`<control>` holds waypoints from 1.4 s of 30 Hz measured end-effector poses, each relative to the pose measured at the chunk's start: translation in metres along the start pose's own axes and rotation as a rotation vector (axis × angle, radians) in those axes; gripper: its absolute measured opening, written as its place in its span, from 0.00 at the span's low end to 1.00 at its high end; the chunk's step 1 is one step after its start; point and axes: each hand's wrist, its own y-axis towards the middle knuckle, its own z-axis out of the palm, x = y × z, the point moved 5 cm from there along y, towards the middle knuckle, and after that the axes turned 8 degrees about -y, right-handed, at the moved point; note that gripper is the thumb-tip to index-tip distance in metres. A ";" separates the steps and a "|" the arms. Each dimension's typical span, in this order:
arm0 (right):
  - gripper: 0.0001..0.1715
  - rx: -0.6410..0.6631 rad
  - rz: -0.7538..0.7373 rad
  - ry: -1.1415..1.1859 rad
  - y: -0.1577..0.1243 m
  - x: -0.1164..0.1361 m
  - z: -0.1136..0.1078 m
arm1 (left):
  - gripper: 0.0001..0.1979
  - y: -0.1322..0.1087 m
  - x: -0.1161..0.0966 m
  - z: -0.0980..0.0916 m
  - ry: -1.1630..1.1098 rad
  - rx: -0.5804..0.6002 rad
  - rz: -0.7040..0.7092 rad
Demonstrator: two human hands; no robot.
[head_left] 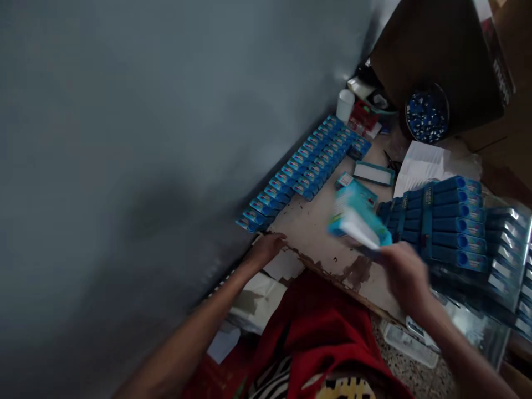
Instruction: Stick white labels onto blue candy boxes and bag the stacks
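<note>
The right hand [405, 277], reaching in from the near right, closes its grip on a motion-blurred teal carton [358, 220] held above the worn surface [316, 233], just left of the stacked blue cartons [440, 221]. The left hand [266, 249] rests palm down at the surface's near edge, its grip slack and empty. The carton's print is unreadable.

- A small carton [358, 221], teal with a white face and blurred, is held tilted above the worn tabletop, gripped at its lower end by the right hand [405, 277].
- The blue cartons [305, 166] lie flat in two long rows along the wall.
</note>
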 end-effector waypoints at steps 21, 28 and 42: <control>0.39 0.030 0.478 -0.165 0.220 -0.122 0.168 | 0.21 0.124 -0.192 0.127 -0.182 -0.127 0.061; 0.28 -0.145 0.762 0.280 0.152 -0.129 0.191 | 0.27 0.115 -0.124 0.069 0.091 -0.054 0.140; 0.31 -0.277 0.900 0.319 0.039 -0.084 0.215 | 0.28 0.101 -0.087 0.065 0.071 -0.129 0.058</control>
